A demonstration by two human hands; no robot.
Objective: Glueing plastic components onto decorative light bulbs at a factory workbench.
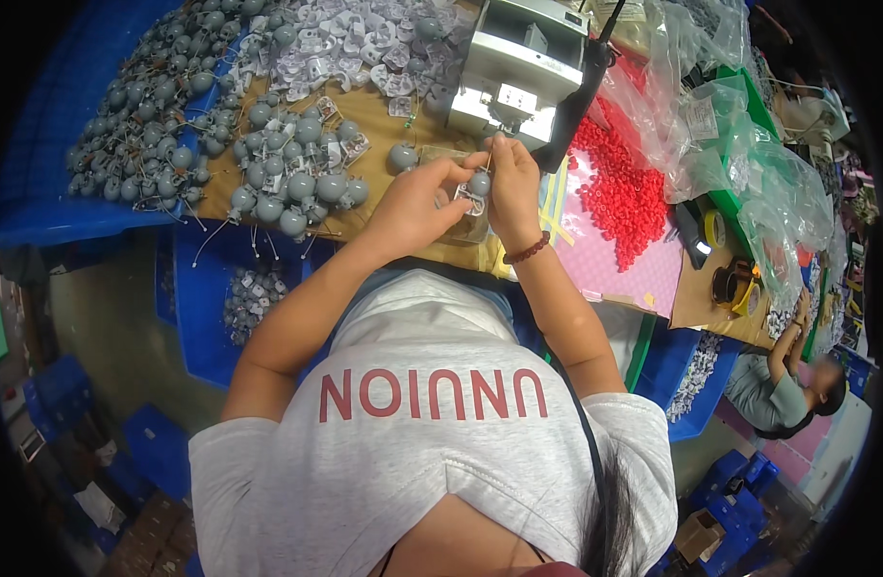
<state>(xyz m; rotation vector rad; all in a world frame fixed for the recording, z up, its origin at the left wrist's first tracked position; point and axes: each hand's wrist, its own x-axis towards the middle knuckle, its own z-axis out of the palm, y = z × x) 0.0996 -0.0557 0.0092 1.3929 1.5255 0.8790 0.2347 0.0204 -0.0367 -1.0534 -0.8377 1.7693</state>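
Between my two hands, just in front of a small white bench machine [523, 72], is a grey ball-shaped part [480, 183] with a white plastic piece [468, 202] below it. My left hand [417, 207] curls its thumb and fingers around this part from the left. My right hand [514, 183] is closed in a pinch, its fingertips raised to the machine's front; what they grip is too small to make out. Another grey ball [403, 157] lies on the table just beyond my left hand.
Grey balls with thin cords [297, 173] are heaped at the left, some in a blue tray [57, 216]. White plastic pieces [355, 43] lie behind. Right of the machine are red small parts [619, 188], plastic bags [787, 183] and a tape roll [715, 229]. A co-worker [787, 385] sits at far right.
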